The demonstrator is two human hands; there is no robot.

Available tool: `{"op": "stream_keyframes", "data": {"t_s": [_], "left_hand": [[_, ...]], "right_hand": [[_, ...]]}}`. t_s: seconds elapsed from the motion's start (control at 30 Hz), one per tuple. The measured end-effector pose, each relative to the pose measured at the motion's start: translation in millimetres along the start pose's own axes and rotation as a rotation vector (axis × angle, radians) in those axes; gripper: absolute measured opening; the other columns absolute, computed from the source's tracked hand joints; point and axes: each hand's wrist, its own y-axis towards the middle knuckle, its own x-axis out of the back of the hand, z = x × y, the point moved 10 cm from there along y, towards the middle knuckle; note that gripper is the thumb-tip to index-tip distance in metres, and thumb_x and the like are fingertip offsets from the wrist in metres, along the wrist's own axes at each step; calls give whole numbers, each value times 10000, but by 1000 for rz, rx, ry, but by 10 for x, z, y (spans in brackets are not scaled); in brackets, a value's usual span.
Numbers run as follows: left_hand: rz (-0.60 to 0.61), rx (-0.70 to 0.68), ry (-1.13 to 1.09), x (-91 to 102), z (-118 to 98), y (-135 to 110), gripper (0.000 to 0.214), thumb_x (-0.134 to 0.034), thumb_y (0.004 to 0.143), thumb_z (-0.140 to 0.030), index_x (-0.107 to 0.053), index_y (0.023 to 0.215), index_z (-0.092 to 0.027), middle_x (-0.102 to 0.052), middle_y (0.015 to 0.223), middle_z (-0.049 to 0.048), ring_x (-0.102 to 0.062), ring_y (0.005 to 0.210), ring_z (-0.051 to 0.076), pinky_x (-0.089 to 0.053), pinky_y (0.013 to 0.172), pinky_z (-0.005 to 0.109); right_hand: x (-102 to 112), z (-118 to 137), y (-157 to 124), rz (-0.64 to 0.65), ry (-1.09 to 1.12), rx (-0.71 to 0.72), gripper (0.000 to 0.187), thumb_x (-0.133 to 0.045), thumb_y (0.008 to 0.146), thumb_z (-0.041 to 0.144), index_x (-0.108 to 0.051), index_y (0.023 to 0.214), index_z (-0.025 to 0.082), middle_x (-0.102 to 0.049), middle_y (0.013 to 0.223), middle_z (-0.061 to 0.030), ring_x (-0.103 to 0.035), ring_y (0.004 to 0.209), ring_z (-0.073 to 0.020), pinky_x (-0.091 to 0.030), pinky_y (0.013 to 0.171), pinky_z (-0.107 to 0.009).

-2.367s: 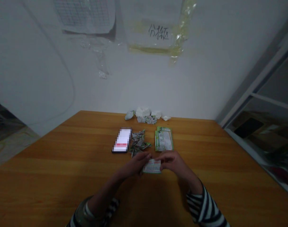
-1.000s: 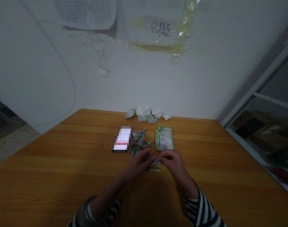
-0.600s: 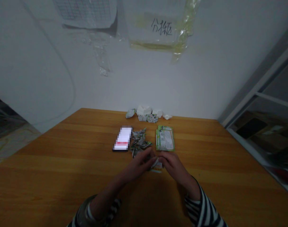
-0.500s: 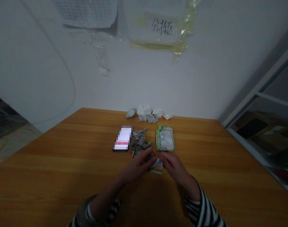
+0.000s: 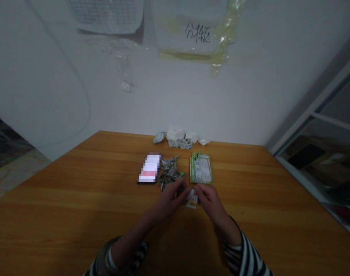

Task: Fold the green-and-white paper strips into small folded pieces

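On my feed, my left hand [image 5: 166, 205] and right hand [image 5: 211, 203] curl close together, fingertips pinching a creased, glossy printed paper slip [image 5: 191, 199] between them, just near the crumpled paper scraps [image 5: 169, 172] and flat green-edged packet [image 5: 200, 168] on the wooden table [image 5: 77, 214].

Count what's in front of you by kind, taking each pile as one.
Phone: 1
Flat green-and-white pile: 1
Folded-scrap heap: 1
Far-edge crumpled cluster: 1
Slip between left hand and right hand: 1
Total: 5
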Motion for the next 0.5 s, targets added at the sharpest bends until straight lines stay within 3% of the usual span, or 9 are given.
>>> {"op": "stream_keyframes", "data": {"t_s": [0.23, 0.5], "left_hand": [[-33, -64, 103, 96, -102, 0, 187, -455, 928, -291, -484, 781, -180, -522, 689, -24, -450, 606, 112, -347, 580, 224], [-13, -68, 161, 38, -87, -16, 191, -454, 926, -295, -514, 792, -172, -537, 697, -15, -456, 607, 114, -336, 563, 217]], "right_hand": [[216, -3, 3, -170, 288, -50, 213, -564, 872, 388, -620, 839, 185, -585, 617, 18, -538, 534, -123, -422, 517, -224], [328, 47, -19, -278, 162, -18, 61, -732, 717, 244, -702, 702, 193, -644, 681, -15, -589, 632, -154, -448, 550, -232]]}}
